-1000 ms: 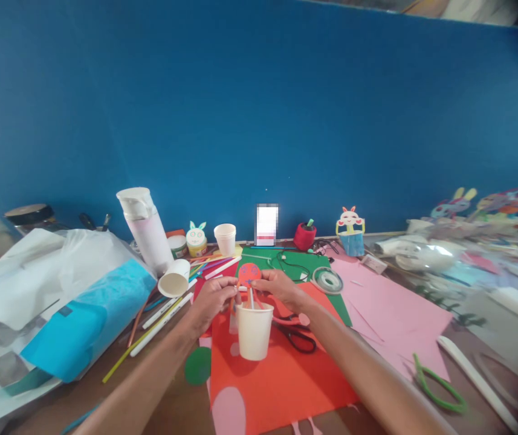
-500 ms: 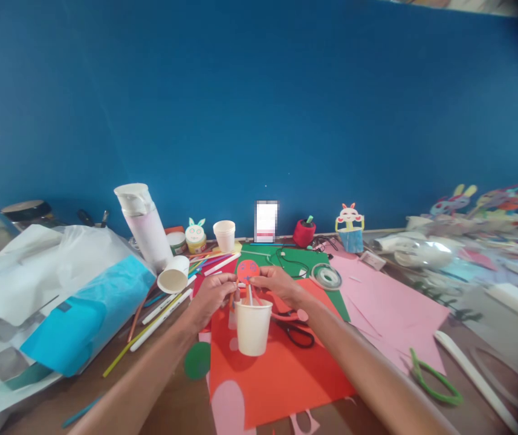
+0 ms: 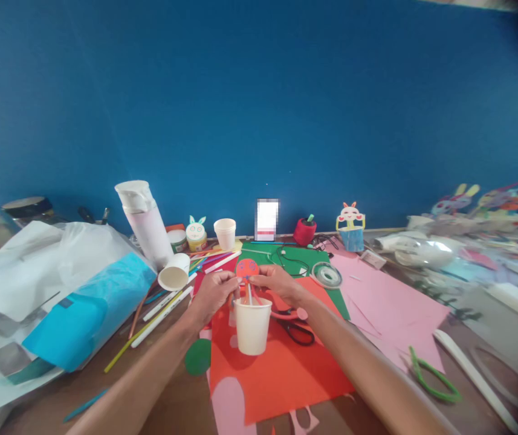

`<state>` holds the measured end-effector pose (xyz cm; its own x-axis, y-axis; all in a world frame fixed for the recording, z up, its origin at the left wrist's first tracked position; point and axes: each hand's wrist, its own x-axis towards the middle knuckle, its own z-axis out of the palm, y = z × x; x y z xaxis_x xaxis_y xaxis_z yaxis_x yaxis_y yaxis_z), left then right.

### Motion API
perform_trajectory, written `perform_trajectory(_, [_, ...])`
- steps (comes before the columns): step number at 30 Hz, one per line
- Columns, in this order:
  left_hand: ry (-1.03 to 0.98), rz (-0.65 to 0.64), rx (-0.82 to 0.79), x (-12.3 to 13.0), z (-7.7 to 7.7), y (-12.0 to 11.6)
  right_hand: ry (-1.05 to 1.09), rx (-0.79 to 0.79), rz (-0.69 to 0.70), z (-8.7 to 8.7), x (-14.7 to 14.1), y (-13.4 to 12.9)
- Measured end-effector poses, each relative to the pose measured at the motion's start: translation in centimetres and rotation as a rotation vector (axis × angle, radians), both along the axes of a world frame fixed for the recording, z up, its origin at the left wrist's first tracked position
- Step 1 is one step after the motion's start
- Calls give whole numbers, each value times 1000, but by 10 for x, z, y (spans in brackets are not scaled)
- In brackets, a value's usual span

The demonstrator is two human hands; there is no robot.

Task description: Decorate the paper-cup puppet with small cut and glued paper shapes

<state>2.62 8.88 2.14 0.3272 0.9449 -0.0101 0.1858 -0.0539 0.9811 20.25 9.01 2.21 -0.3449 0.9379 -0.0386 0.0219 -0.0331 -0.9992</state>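
An orange paper face (image 3: pixel 246 268) with blue drawn features stands over a white paper cup (image 3: pixel 252 327). My left hand (image 3: pixel 217 294) pinches the face's lower left edge. On its other side, my right hand (image 3: pixel 281 283) has thumb and fingers closed on the right edge. A pale stick and orange strips run down from the face into the cup, their lower ends hidden by its wall. Upright on a red paper sheet (image 3: pixel 295 377), the cup touches neither palm. Black-handled scissors (image 3: pixel 298 332) lie just right of the cup, partly behind my right forearm.
Pink sheets (image 3: pixel 390 296) and a tape roll (image 3: pixel 327 275) lie right; a green pipe cleaner loop (image 3: pixel 435 380) is nearer. Markers (image 3: pixel 163 320), a tipped cup (image 3: pixel 174 272) and a leaning white bottle (image 3: pixel 144 223) are left, beside a plastic bag (image 3: pixel 59 266). A blue wall (image 3: pixel 259 109) stands behind.
The view has shifted very slightly. Both hands stay on the orange face, which sits nearly where it was above the cup.
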Motion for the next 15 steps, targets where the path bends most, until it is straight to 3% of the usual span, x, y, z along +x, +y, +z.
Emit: perform_trajectory(15, [-24, 23, -4, 1, -2, -2, 17, -5, -8, -2, 0, 0])
